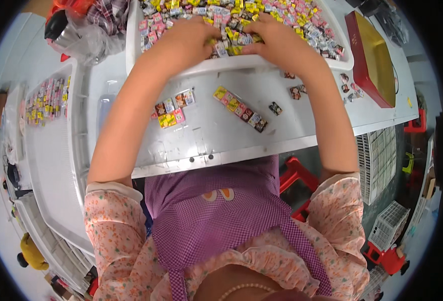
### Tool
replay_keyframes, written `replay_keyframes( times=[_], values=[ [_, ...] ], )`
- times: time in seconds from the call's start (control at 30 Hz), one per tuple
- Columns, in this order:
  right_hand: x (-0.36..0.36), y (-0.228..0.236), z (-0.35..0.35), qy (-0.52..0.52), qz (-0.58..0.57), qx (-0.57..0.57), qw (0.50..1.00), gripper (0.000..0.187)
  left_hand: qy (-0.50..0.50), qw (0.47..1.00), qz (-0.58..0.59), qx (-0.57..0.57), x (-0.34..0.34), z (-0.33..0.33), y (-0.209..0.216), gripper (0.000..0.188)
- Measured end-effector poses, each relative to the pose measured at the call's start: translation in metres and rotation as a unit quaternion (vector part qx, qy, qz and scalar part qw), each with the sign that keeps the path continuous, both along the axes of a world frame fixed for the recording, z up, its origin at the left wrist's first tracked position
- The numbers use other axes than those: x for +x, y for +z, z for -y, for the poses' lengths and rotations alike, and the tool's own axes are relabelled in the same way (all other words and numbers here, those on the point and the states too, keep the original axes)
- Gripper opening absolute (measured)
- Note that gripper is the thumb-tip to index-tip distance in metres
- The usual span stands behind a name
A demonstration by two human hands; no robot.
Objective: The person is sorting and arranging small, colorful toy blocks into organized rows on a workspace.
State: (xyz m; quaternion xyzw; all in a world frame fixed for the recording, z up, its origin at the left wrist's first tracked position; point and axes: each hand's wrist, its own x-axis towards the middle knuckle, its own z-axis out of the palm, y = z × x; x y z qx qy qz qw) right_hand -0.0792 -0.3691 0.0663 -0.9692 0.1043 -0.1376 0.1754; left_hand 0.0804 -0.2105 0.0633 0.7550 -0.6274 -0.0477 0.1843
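Observation:
A large white tray (241, 62) on the table is heaped with small wrapped candies (226, 22) in yellow, pink, white and dark wrappers. My left hand (191, 39) reaches over the tray's near edge, its thumb and fingers apart and bent down onto the candies. Across from it, my right hand (277, 39) is spread among the candies, thumb apart from the fingers. No candy shows firmly held in either hand. On the table below lies a slanted strip of candies (239, 108) side by side. Left of it sits a small group of candies (170, 110) in short rows.
A long white tray (53, 165) at the left holds rows of candies (48, 100). A red box with a gold inside (372, 57) stands at the right. Loose candies (296, 93) lie near my right forearm. Plastic crates (377, 163) and a red stool (299, 175) are below.

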Motion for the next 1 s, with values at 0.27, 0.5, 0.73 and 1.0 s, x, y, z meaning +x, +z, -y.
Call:
replay_keyframes(
  times=[0.27,0.5,0.73,1.0],
  values=[
    [0.005,0.007,0.006,-0.007,-0.082,0.083,0.993,0.014,0.075,0.997,-0.030,0.013,-0.008,-0.002,0.005,0.023],
    [-0.010,0.006,0.000,-0.107,0.137,0.274,0.946,0.010,0.109,0.981,-0.145,-0.072,-0.011,-0.007,0.010,0.014],
    [-0.061,0.002,-0.062,-0.136,0.214,0.416,0.873,0.013,0.234,0.907,-0.307,-0.168,-0.010,-0.021,0.014,0.018],
    [-0.100,-0.036,-0.116,-0.145,0.105,0.484,0.857,0.017,0.086,0.927,-0.364,-0.016,-0.099,-0.079,0.016,0.020]
  ],
)
